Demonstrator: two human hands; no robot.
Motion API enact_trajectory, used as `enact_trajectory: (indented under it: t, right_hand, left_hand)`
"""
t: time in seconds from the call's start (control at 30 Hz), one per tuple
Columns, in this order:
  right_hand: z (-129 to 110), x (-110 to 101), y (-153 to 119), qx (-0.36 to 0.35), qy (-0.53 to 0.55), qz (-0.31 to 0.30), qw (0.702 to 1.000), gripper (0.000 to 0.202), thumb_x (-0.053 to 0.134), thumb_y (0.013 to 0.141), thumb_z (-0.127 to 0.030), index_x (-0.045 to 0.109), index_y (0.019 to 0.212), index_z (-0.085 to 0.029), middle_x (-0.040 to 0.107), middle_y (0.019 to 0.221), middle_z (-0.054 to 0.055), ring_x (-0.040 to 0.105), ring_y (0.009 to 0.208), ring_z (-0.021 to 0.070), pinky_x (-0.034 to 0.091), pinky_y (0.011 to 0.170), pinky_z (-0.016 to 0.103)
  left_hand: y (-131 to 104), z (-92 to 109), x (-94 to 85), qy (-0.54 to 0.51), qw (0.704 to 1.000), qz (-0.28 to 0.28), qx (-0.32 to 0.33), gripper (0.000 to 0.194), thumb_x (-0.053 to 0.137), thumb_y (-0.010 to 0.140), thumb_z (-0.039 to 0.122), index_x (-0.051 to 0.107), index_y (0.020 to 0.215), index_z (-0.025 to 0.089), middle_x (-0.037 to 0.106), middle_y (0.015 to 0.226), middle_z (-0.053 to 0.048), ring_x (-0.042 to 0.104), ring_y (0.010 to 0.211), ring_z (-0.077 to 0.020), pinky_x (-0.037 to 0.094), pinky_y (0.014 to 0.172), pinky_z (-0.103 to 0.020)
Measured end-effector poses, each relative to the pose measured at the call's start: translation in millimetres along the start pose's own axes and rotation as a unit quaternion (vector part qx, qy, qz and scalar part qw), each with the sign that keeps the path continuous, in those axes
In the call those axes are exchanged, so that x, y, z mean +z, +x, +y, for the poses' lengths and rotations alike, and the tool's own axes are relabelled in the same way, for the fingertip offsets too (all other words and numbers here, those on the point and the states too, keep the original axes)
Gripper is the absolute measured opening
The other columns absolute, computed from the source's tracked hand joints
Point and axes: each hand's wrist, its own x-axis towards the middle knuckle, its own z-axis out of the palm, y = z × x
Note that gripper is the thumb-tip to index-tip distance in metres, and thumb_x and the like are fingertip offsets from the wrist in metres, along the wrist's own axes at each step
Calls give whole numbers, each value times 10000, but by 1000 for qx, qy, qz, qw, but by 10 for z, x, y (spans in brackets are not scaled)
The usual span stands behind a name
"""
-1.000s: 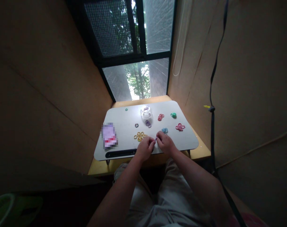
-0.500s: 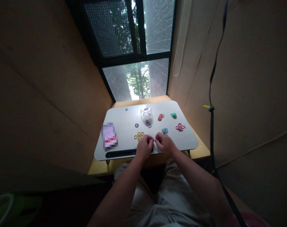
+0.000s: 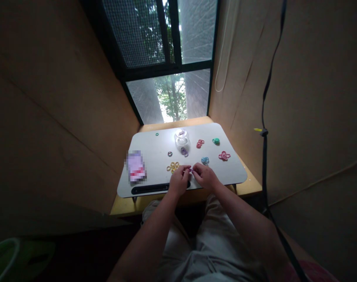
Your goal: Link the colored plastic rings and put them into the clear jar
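Note:
Over the front of the white lap table (image 3: 154, 164), my left hand (image 3: 180, 179) and my right hand (image 3: 205, 177) meet with fingertips pinched. Between them is a small purple band (image 3: 191, 169), mostly covered by the fingers. Just beyond my left hand lies a group of yellow bands (image 3: 174, 167). A light blue cluster of bands (image 3: 205, 160) is behind my right hand. Farther back are purple bands (image 3: 184, 151), beside a clear rounded container (image 3: 182, 140). A dark band (image 3: 170, 154) lies to their left.
Red bands (image 3: 200, 143), green bands (image 3: 216, 141) and pink bands (image 3: 224, 156) lie on the right. One green ring (image 3: 157, 134) is at the back left. A blurred purple package (image 3: 136, 167) lies left; a black slotted strip (image 3: 150, 189) runs along the front edge.
The view has tilted slightly, so the table sits a little higher. Both hands stay together, their fingers shifting slightly around the purple band.

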Motion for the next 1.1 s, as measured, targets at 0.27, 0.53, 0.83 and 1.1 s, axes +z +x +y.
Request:
enact_trajectory:
  t: [0.27,0.53,0.83,1.1]
  right_hand:
    - [3,10,2,11,5,13,1000,62,525,834,-231,555,783,-210,569,656,-24,512,602,124,344,581,225]
    - [13,23,7,25,-1,13,1000,82,532,837,-245,544,762,-213,574,648,-23,513,596,126,344,581,230]
    - [-5,1,-6,13,-4,14,1000,92,522,837,-246,532,753,-210,550,635,-27,495,590,122,336,576,226]
    - [-14,-2,-8,13,9,11,1000,75,521,823,-233,552,760,-206,556,630,-26,483,569,116,332,555,223]
  left_hand:
    - [1,12,-22,32,999,-18,9,231,487,892,348,664,899,199,653,713,-9,583,668,-143,420,631,-254]
    - [-15,-44,-6,29,999,-12,14,199,567,840,378,635,859,193,627,679,5,543,600,-121,388,574,-233]
    - [-28,-6,-4,40,999,17,3,207,564,842,395,598,805,194,604,653,14,533,591,-118,382,576,-233]
    - [-10,-23,5,29,999,21,-10,175,569,833,370,599,815,198,616,667,15,547,599,-122,392,586,-235]
